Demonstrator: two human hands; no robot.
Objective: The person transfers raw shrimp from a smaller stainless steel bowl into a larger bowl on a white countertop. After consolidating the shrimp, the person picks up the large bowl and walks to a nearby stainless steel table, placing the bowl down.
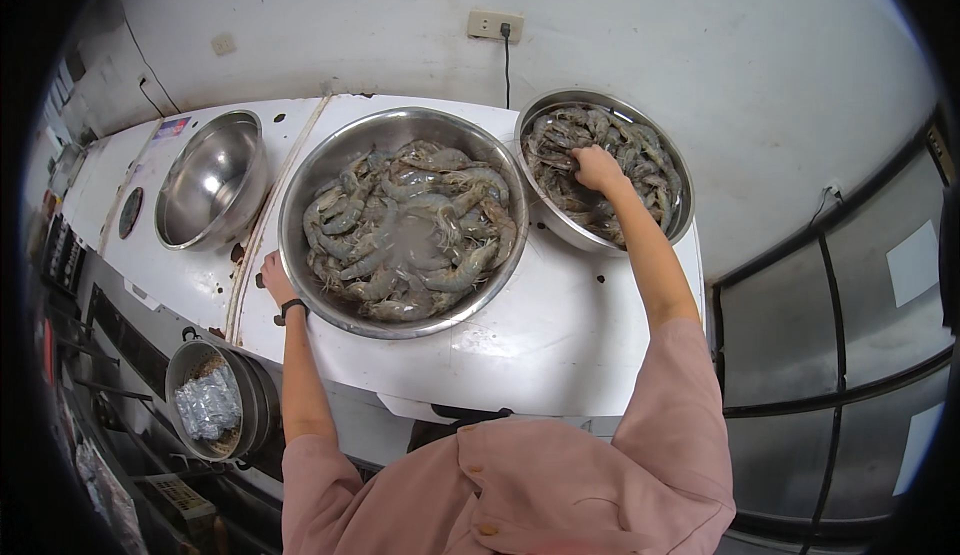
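Observation:
At the right, my right hand (598,168) reaches into a metal bowl (682,217) full of raw grey shrimp (645,145). Its fingers are drawn together on a shrimp at the top of the heap, and the fingertips are partly hidden. A larger steel bowl (300,303) stands in the middle, with many whole shrimp (455,273) in cloudy water. Beside that bowl's left rim, my left hand (276,277) rests on the white table with its fingers apart, holding nothing that I can see. A dark band circles the left wrist.
An empty steel bowl (212,180) tilts on the table (540,355) at the left. Below the table's left edge stands a pot (238,365) holding a silvery plastic bag (208,403). A plugged-in cord (507,65) hangs behind the bowls. Metal doors (785,325) rise at the right.

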